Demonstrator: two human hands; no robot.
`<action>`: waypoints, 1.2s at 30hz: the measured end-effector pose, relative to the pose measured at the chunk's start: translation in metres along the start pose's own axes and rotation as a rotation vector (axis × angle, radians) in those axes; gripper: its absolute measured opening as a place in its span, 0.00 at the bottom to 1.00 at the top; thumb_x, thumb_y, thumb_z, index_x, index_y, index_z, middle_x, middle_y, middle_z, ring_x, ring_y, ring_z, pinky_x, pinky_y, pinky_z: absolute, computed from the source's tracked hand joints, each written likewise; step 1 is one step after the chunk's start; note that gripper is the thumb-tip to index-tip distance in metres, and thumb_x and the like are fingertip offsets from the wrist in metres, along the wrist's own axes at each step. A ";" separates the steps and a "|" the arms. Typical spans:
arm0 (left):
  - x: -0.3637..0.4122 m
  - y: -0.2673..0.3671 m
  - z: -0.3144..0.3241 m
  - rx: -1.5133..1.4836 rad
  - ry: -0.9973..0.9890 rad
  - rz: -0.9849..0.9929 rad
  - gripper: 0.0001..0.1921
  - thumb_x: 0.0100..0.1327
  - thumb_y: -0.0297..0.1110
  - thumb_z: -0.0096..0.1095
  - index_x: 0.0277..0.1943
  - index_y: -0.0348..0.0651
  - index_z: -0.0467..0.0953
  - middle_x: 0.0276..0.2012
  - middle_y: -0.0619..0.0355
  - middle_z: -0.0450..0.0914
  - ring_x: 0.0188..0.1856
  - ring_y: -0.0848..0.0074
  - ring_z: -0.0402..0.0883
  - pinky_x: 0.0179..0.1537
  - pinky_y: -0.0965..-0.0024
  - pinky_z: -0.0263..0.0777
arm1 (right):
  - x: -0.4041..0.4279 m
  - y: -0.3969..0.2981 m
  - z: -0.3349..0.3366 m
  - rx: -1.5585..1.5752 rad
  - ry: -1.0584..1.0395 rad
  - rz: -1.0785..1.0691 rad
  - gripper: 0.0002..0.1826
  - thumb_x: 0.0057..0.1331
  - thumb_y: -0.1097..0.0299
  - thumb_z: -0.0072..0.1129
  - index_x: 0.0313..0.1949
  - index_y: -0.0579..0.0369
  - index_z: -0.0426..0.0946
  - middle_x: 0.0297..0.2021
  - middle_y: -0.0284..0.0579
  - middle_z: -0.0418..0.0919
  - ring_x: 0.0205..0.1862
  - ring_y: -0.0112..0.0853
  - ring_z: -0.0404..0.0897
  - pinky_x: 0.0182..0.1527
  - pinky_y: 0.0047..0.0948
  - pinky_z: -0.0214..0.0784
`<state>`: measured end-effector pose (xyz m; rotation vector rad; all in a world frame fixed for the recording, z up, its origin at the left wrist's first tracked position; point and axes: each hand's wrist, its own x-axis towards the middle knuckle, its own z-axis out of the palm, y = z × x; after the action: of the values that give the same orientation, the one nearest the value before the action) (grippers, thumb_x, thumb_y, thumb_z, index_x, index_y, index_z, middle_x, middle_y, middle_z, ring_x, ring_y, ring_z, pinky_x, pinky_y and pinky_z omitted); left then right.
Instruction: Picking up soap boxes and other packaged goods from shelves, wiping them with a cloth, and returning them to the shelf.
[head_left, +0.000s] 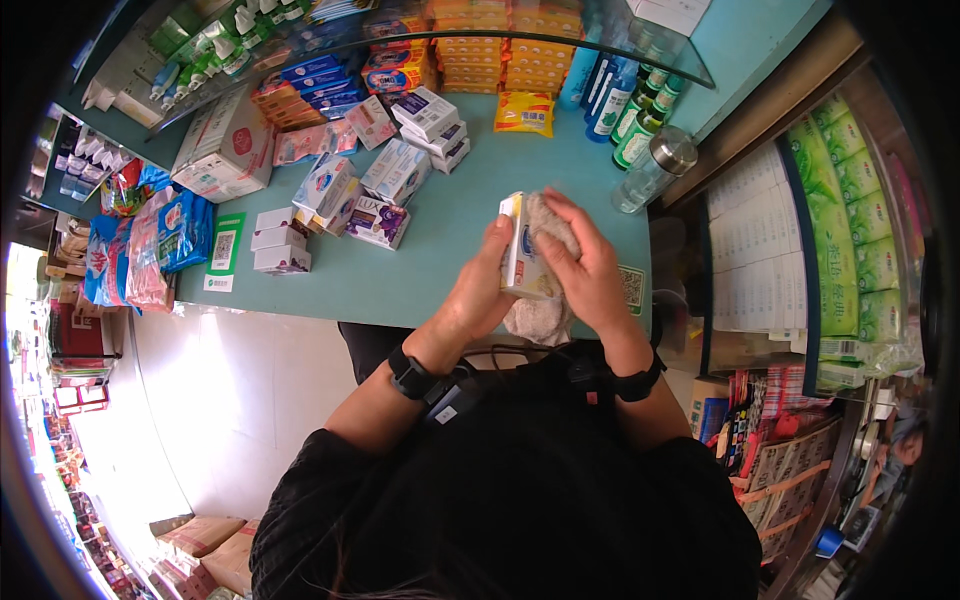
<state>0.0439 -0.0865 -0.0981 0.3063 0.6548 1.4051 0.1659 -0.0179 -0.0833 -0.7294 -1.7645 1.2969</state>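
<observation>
Above the front edge of the green counter (330, 289), my left hand (480, 289) holds a white and yellow soap box (519, 255) upright, its thumb along the narrow side. My right hand (589, 262) grips a beige cloth (541, 319) and presses it against the box's broad face. Part of the cloth hangs below the box. To the left lie a purple-printed Lux soap box (377, 223), some white and blue soap boxes (397, 171) and a short stack of small white boxes (280, 240).
A glass jar with a metal lid (655, 169) and several green bottles (637, 127) stand at the back right. A glass shelf (450, 34) crosses above the counter's rear. Bagged goods (150, 247) and a carton (229, 146) are at the left; tissue packs (855, 225) fill the right shelf.
</observation>
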 end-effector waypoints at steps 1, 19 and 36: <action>0.000 0.000 0.000 0.013 0.046 0.014 0.24 0.71 0.51 0.32 0.60 0.43 0.61 0.53 0.53 0.70 0.55 0.69 0.71 0.56 0.63 0.66 | -0.001 0.002 -0.001 -0.002 0.002 0.000 0.17 0.64 0.69 0.54 0.51 0.60 0.68 0.51 0.49 0.72 0.54 0.33 0.71 0.55 0.29 0.63; 0.001 0.025 -0.015 0.028 0.111 0.064 0.21 0.65 0.43 0.49 0.54 0.37 0.65 0.45 0.54 0.75 0.47 0.71 0.75 0.50 0.63 0.69 | -0.004 0.005 -0.023 -0.004 -0.010 0.059 0.14 0.59 0.80 0.51 0.46 0.60 0.72 0.50 0.47 0.72 0.47 0.32 0.76 0.49 0.27 0.67; 0.005 0.021 -0.014 0.055 0.222 0.181 0.20 0.64 0.46 0.51 0.52 0.41 0.65 0.46 0.55 0.74 0.46 0.71 0.75 0.48 0.63 0.71 | -0.009 -0.002 -0.009 0.159 0.094 0.019 0.14 0.63 0.78 0.48 0.49 0.62 0.65 0.48 0.50 0.73 0.48 0.33 0.74 0.49 0.29 0.67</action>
<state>0.0190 -0.0802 -0.0982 0.2601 0.8655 1.6109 0.1787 -0.0215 -0.0827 -0.7070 -1.5640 1.3755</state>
